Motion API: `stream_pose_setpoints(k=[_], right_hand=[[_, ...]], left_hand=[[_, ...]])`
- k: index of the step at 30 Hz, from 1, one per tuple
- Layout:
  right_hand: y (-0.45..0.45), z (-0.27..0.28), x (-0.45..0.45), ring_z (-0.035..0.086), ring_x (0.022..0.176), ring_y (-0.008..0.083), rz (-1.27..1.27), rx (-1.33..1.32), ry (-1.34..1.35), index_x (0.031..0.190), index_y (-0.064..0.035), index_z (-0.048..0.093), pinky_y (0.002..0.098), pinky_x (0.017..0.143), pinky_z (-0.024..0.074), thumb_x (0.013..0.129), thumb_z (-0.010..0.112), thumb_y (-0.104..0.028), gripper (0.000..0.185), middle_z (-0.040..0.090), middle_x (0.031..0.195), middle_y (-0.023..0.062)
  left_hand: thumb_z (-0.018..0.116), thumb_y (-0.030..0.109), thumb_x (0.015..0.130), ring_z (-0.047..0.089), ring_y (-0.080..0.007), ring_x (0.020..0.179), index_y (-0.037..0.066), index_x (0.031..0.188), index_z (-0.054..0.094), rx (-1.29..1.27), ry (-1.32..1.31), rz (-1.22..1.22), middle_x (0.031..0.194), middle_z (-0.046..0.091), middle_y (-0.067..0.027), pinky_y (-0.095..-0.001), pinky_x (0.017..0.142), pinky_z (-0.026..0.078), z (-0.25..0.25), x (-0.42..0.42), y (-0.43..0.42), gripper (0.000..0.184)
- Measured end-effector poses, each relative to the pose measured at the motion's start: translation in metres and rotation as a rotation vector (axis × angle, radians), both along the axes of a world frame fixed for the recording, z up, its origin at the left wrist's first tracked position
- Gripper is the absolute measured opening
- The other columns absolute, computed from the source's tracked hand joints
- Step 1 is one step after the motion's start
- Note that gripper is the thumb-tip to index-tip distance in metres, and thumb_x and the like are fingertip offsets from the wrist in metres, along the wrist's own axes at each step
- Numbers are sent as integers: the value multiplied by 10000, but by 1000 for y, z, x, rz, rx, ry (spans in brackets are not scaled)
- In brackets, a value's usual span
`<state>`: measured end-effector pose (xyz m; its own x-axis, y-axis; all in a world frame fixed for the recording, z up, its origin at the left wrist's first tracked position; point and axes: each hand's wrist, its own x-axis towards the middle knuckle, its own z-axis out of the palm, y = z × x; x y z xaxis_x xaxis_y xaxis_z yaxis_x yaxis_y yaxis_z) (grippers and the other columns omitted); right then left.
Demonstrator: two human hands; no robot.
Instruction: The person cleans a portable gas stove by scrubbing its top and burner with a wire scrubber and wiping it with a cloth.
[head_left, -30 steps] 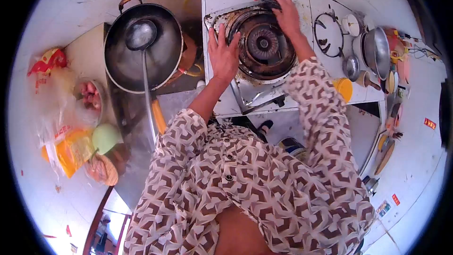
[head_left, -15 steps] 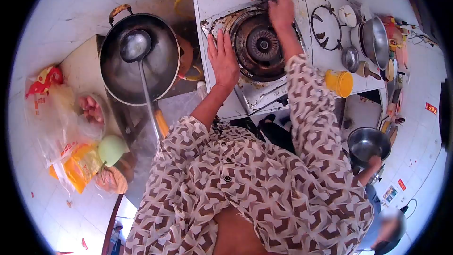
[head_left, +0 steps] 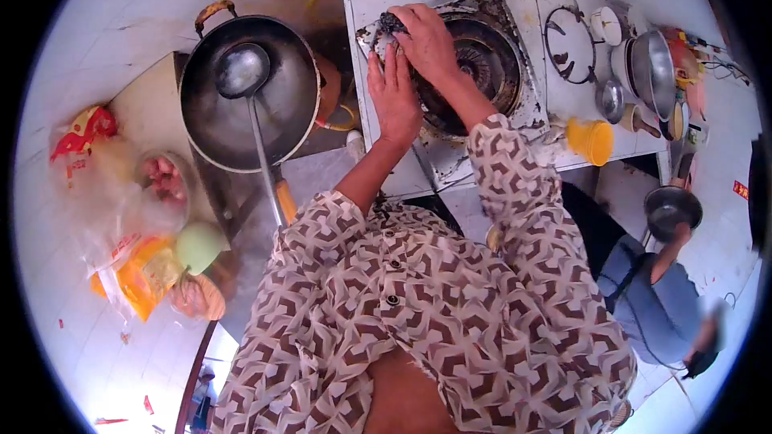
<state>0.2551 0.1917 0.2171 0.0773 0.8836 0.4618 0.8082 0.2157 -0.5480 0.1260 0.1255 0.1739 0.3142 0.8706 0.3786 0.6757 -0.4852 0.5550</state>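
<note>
A stained gas stove (head_left: 527, 100) with a grimy round burner (head_left: 478, 64) lies under my hands. My right hand (head_left: 430, 44) is closed round a dark scouring pad (head_left: 392, 24) and presses it on the stove's far left corner. My left hand (head_left: 396, 104) lies with fingers stretched out along the stove's left edge, its fingertips close to the right hand. Part of the burner is hidden behind my right hand and forearm.
Left stands a wok (head_left: 281, 128) with a ladle (head_left: 241, 72) in it. Plastic bags (head_left: 96, 209) and a bowl of meat (head_left: 165, 181) are beyond. A pan support (head_left: 591, 56) and yellow tub (head_left: 591, 142) lie right. A co-worker (head_left: 655, 297) holds a pot (head_left: 671, 213).
My right hand has moved left with the scouring pad, from the stove's far right side to its far left corner. The co-worker has moved into fuller view with the pot.
</note>
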Motion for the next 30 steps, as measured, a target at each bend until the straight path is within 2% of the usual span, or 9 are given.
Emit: stream_pose_setpoints(k=[3,4,7,9,14,18,25,27,30], right_hand=[[4,1,36,571,1064,358,-96,51,-5,1180,-57,616,437,935,454,783,714,-110,413,626,1102,161],[9,5,47,576,1051,355,-261,-74,8,1182,-64,618,433,918,462,779,717,-106,417,626,1078,162],[8,-9,15,599,973,344,-306,101,-102,1103,-71,646,450,850,482,751,727,-133,366,637,976,142],[-10,-2,-13,588,1021,339,6,87,-22,1154,-73,633,425,901,470,780,715,-112,385,635,1058,142],[10,-19,40,581,1027,338,-315,128,6,1145,-72,643,422,898,474,783,708,-113,369,641,1046,134],[-8,-7,-6,581,1026,342,2,69,-22,1154,-76,643,421,904,471,774,709,-94,386,639,1054,140],[7,-15,17,582,995,357,-272,36,-41,1158,-79,636,444,890,469,777,720,-154,397,626,1053,133],[-3,-8,-9,586,995,346,-44,-41,-59,1160,-110,640,432,884,476,772,729,-158,401,628,1052,131],[6,-21,27,604,994,331,-102,-17,-92,1153,-109,646,428,852,497,775,732,-164,392,642,1069,131]], left_hand=[[463,54,909,176,-457,1439,-2,1410,385,11,29,-9,1545,280,-193,-568,1143,170,0,1,0,509],[496,-6,851,234,-522,1385,-25,1391,389,55,21,-9,1498,329,-239,-566,1137,209,2,2,0,551],[495,-6,856,237,-522,1383,-24,1393,386,52,-9,-6,1499,324,-241,-569,1137,208,-1,2,0,548],[459,46,903,198,-484,1417,-13,1404,383,-1,-11,2,1528,293,-216,-572,1140,181,-1,3,0,510],[428,80,931,188,-470,1427,-13,1412,377,-10,23,-4,1537,280,-211,-568,1143,168,-6,1,1,493],[458,49,903,208,-480,1413,-10,1410,381,17,3,-7,1524,301,-214,-566,1138,186,-9,2,1,517],[485,16,873,234,-508,1387,-21,1407,378,18,26,7,1509,320,-227,-564,1130,214,-6,3,1,545],[481,15,875,235,-509,1386,-23,1406,377,28,17,2,1510,319,-228,-562,1129,215,-6,2,1,542],[486,15,877,246,-510,1380,-21,1405,379,-13,33,-4,1508,321,-226,-563,1125,220,-4,3,-1,540]])
